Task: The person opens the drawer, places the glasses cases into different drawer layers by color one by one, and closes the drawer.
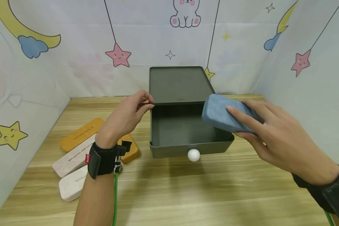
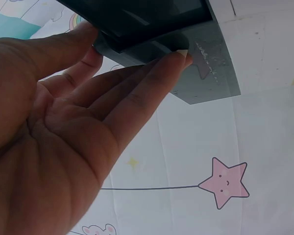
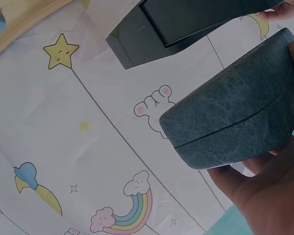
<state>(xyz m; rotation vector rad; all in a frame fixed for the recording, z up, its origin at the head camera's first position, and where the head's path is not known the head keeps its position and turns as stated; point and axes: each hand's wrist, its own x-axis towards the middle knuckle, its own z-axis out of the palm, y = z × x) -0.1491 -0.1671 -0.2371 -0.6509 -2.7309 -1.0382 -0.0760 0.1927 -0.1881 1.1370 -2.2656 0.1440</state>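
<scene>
A blue glasses case (image 1: 218, 113) is in my right hand (image 1: 282, 138), thumb on one side and fingers on the other, tilted above the right side of the pulled-out drawer (image 1: 178, 150). The right wrist view shows the seam round the case (image 3: 225, 112). The drawer belongs to a dark grey-green storage box (image 1: 180, 84) and has a white round knob (image 1: 193, 155) on its front. With thumb and fingertips, my left hand (image 1: 124, 116) pinches the box at its front left edge; in the left wrist view other fingers lie along the box's side (image 2: 206, 68).
On the left of the wooden table (image 1: 180, 194) lie an orange glasses case (image 1: 80, 135), a second orange case (image 1: 132, 150) and two whitish cases (image 1: 73, 158), partly behind the left forearm. A cloth printed with stars and moons (image 1: 90, 75) surrounds the table.
</scene>
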